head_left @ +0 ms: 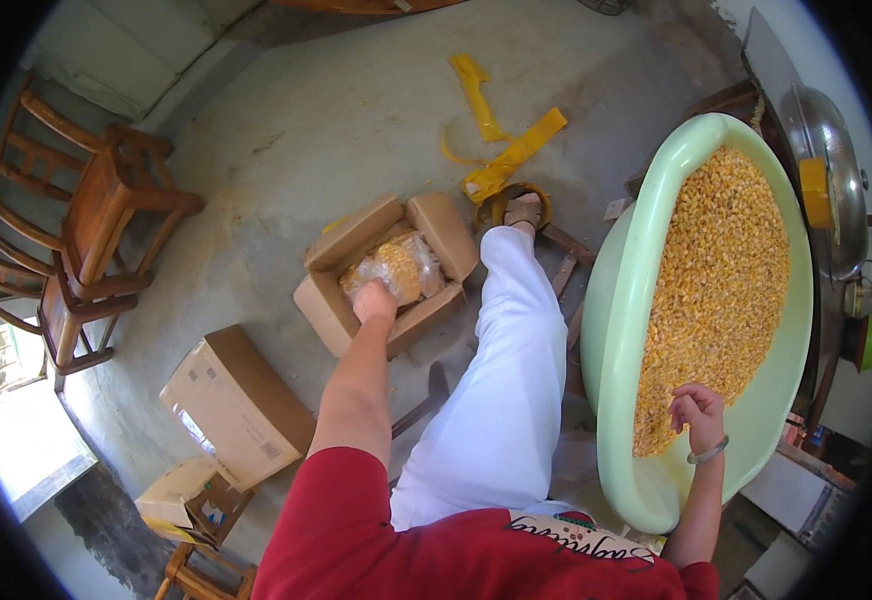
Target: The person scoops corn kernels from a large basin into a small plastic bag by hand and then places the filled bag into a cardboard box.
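My left hand [375, 300] reaches down into an open cardboard box [326, 305] on the floor. Its fingers are closed at the near edge of a clear plastic bag [398, 268] with yellow kernels in it. My right hand [698, 415], a bracelet at its wrist, is over the near end of a large pale green basin [611, 330]. Yellow corn kernels [721, 290] fill much of the basin. The right fingers are loosely bent and apart, with nothing visible between them.
Yellow tape strips [521, 150] lie on the floor beyond the box, near my sandalled foot [523, 208]. A closed carton [231, 405] and a smaller open box [191, 495] sit at the left. Wooden chairs [106, 215] stand farther left. A metal pan [836, 190] is beyond the basin.
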Motion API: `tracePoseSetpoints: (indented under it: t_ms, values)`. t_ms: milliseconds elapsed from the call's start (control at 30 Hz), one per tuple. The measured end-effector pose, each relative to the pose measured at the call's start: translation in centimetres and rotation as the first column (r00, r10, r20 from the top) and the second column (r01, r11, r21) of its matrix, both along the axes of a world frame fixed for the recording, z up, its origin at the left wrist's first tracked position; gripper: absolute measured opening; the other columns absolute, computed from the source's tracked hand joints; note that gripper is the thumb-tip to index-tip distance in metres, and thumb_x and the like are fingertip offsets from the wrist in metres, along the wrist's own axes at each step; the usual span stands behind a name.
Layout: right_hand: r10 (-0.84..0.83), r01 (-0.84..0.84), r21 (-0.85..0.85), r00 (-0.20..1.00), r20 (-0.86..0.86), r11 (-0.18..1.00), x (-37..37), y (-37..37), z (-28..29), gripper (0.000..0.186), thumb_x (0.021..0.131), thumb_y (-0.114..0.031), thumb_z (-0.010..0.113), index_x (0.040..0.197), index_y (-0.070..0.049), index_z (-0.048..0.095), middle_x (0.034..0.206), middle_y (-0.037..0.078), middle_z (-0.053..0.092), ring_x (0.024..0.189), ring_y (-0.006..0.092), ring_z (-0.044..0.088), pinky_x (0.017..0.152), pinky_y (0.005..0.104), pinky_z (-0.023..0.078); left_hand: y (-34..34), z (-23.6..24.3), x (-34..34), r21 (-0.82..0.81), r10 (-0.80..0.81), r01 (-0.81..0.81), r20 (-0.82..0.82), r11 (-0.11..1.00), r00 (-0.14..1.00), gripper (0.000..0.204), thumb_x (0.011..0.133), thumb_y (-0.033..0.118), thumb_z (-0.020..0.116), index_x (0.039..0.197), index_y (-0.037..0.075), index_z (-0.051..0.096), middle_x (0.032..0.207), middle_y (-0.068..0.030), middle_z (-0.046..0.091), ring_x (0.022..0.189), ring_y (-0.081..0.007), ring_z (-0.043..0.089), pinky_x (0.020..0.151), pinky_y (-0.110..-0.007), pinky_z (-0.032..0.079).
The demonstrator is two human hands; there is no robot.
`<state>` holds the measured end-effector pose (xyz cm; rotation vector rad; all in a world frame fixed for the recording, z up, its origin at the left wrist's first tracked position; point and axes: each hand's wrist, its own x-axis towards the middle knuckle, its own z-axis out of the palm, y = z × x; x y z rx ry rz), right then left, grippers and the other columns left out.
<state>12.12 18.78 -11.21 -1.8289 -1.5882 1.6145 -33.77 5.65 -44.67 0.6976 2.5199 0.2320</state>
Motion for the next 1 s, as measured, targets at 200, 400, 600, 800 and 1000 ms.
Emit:
tracePoseSetpoints:
  t_ms: [200,400,600,800,1000]
  values:
    - [0.015,-0.014,-0.018,1.0,0.005,1.0,-0.2,-0.1,0.1,0.013,0.081,-0.011,0.054,0.086,0.0,0.058,0.063,0.008,0.058,0.043,0.0112,0.052,0.037,0.0212,0.04,0.6,-2.6,0.3,0.025,-0.253,0.253,0.161,0.967,0.954,0.028,0.07,0.011,0.054,0.096,0.003,0.059,0.098,-0.0206,0.058,0.095,-0.0368,0.055,0.082,-0.041,0.045]
    - [0.007,-0.008,-0.068,1.0,-0.017,0.998,-0.4,0.0,0.4,0.012,0.081,-0.006,0.054,0.09,0.0,0.059,0.066,0.007,0.06,0.047,0.01,0.053,0.041,0.0209,0.042,0.6,-1.8,2.5,0.017,-0.264,0.268,0.244,0.963,0.933,0.038,0.069,0.007,0.056,0.105,-0.002,0.052,0.12,-0.0193,0.047,0.107,-0.0355,0.048,0.091,-0.038,0.041]
    - [0.032,-0.033,-0.05,0.999,-0.02,0.998,-0.5,-0.3,0.5,0.012,0.081,-0.006,0.054,0.089,0.001,0.059,0.066,0.007,0.06,0.047,0.0103,0.053,0.041,0.0208,0.042,0.0,2.1,3.1,0.06,-0.361,0.356,0.202,0.932,0.911,0.04,0.075,0.013,0.054,0.113,0.001,0.049,0.117,-0.02,0.048,0.104,-0.0366,0.049,0.089,-0.04,0.041]
    - [0.074,-0.071,-0.101,0.997,0.022,0.992,-0.5,-0.3,0.3,0.012,0.08,-0.006,0.054,0.089,0.0,0.059,0.066,0.007,0.06,0.047,0.01,0.053,0.041,0.0203,0.042,1.5,-1.1,3.8,0.132,-0.434,0.416,0.369,0.9,0.822,0.053,0.082,0.038,0.047,0.122,0.003,0.043,0.125,-0.0201,0.043,0.114,-0.0333,0.043,0.095,-0.04,0.036]
    - [0.026,-0.027,-0.101,1.0,-0.003,0.994,-0.7,-0.1,0.7,0.013,0.08,-0.006,0.054,0.091,0.0,0.059,0.066,0.007,0.06,0.047,0.0104,0.054,0.041,0.0203,0.042,4.6,-1.6,5.3,-0.088,-0.243,0.327,0.496,0.941,0.834,0.062,0.084,0.048,0.04,0.13,0.007,0.036,0.136,-0.0157,0.032,0.124,-0.0309,0.032,0.101,-0.044,0.028]
